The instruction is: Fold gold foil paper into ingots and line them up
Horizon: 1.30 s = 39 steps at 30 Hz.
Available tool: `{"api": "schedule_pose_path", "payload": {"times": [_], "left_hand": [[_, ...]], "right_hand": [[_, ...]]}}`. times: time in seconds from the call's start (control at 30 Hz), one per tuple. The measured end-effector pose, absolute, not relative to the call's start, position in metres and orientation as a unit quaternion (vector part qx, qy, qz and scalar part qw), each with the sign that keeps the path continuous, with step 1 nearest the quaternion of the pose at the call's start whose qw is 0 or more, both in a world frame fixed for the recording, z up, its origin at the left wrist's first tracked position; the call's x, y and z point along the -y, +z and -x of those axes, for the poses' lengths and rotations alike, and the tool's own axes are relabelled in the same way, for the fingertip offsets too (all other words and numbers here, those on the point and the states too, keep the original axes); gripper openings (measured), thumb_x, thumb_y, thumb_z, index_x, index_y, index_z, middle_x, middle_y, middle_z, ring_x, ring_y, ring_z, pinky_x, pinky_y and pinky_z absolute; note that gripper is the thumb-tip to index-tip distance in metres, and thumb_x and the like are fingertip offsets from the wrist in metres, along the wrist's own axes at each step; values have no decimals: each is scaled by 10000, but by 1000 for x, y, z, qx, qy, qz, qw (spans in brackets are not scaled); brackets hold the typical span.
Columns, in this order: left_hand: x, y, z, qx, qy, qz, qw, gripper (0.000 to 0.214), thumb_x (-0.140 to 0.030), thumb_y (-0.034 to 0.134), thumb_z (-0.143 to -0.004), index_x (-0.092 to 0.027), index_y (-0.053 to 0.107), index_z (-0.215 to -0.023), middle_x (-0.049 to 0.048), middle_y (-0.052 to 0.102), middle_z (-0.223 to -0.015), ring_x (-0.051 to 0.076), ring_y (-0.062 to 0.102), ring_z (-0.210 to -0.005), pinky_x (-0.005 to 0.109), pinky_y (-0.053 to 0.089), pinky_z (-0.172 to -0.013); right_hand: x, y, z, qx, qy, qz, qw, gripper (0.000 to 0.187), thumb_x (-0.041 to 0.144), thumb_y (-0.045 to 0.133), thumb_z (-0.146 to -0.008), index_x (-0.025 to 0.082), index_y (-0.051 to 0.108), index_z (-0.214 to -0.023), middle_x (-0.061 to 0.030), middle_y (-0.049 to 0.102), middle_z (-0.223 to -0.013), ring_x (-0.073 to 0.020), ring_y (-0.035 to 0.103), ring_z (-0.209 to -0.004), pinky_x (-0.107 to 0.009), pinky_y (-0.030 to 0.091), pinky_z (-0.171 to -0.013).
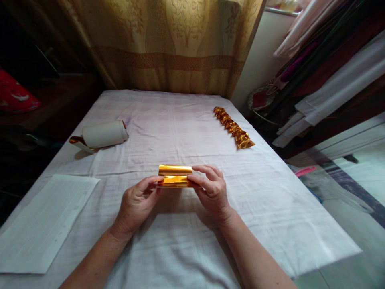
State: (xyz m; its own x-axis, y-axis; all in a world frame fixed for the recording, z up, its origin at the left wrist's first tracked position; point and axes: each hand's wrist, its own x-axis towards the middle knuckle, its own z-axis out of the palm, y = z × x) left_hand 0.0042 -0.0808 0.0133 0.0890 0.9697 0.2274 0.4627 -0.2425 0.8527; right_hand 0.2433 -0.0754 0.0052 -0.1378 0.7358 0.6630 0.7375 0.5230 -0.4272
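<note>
A shiny gold foil paper (175,170), folded along its length, is held level above the cloth in the middle of the view. My left hand (137,202) pinches its left end between thumb and fingers. At the right end, my right hand (212,190) grips it, with the fingers lying along the far edge and the thumb underneath. A row of folded gold foil pieces (233,127) lies at the far right of the table. To the far left rests a roll of paper (104,133), white outside, with a loose gold end.
A white cloth (168,132) with creases covers the table. Printed sheets (48,220) lie at the left edge. Behind the table hangs a gold curtain (180,44). Clothes (339,88) hang on the right, and a red object (18,94) stands at the left.
</note>
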Motion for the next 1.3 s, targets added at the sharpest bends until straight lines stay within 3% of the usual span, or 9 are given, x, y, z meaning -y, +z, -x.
{"api": "schedule_pose_path", "payload": {"times": [0.23, 0.4, 0.6, 0.83, 1.1, 1.3], "left_hand": [[75, 2, 2, -479, 345, -798, 120, 192, -373, 597, -908, -251, 730, -974, 11, 778, -957, 202, 722, -871, 334, 554, -827], [76, 6, 0, -494, 271, -823, 72, 109, -275, 639, -872, -267, 747, -882, 23, 734, -929, 222, 648, -887, 370, 491, -814], [80, 10, -4, -507, 246, -823, 67, 98, -222, 657, -837, -274, 739, -828, 25, 706, -1032, 234, 600, -991, 385, 431, -872], [77, 4, -7, -520, 240, -815, 87, 96, -308, 645, -877, -271, 731, -862, 12, 715, -937, 221, 607, -925, 378, 412, -836], [71, 3, -16, -563, 232, -792, 50, 192, -336, 613, -887, -215, 659, -745, 32, 700, -893, 225, 608, -884, 380, 415, -800], [72, 2, -17, -567, 227, -791, 38, 198, -330, 636, -875, -210, 616, -720, 28, 689, -886, 227, 603, -874, 385, 410, -795]], "right_hand": [[74, -7, -244, 789, 24, 522, 323, 268, 122, 693, -765, 309, 755, -946, -29, 694, -1197, -254, 567, -1156, -428, 444, -957], [79, -4, -244, 805, 69, 530, 258, 260, 158, 700, -781, 314, 757, -983, -36, 690, -1211, -271, 553, -1191, -442, 434, -963], [79, -6, -251, 807, 84, 523, 262, 236, 225, 729, -802, 311, 765, -1019, -62, 668, -1256, -277, 551, -1211, -455, 445, -988], [77, -10, -251, 790, 106, 534, 282, 168, 251, 698, -841, 322, 779, -971, -47, 671, -1261, -272, 544, -1235, -482, 428, -1015], [76, -6, -236, 709, 157, 610, 317, 126, 285, 670, -802, 249, 704, -686, -46, 703, -1203, -299, 542, -1237, -513, 386, -1043], [77, -6, -228, 698, 120, 632, 316, 191, 334, 676, -827, 235, 645, -667, -54, 714, -1170, -306, 534, -1235, -497, 370, -1019]]}}
